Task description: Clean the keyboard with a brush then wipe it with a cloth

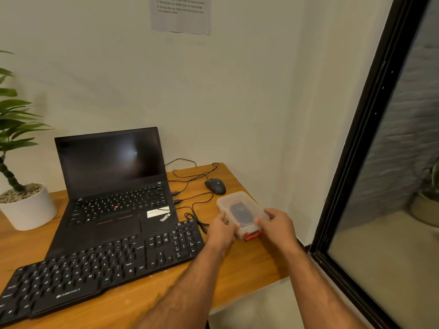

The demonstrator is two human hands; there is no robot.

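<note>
Head-worn camera view, looking forward and down at a wooden tabletop [249, 264] set against a pale wall. At about four o'clock from the centre of the picture, two bare hands hold a small clear plastic box [240, 210] with a red latch [253, 235] on its near end; something dark shows through the lid, but what it is cannot be told. The left hand [222, 230] grips the box's left side with curled fingers, and the right hand [278, 224] grips its right side, thumb over the top edge. At seven o'clock lies the black external keyboard [99, 271], slanting from the lower left corner up toward the hands; white lettering on its near edge seems to read "ZEBRONICS", though it is blurred. Its right end is just beside the left hand. Behind it, around nine o'clock, an open black laptop [111, 184] stands with a dark screen; the palm rest carries the word "ThinkPad" and a pale sticker too small to read. A black mouse [215, 186] sits at three o'clock beyond the box, with thin black cables [190, 179] looping to the laptop's side. At the far left, a green plant in a white pot [28, 207] stands on the tabletop. At twelve o'clock, a printed sheet of paper [180, 13] hangs on the wall, its lines of text illegible. A black-framed glass pane [370, 129] fills the right side.
</note>
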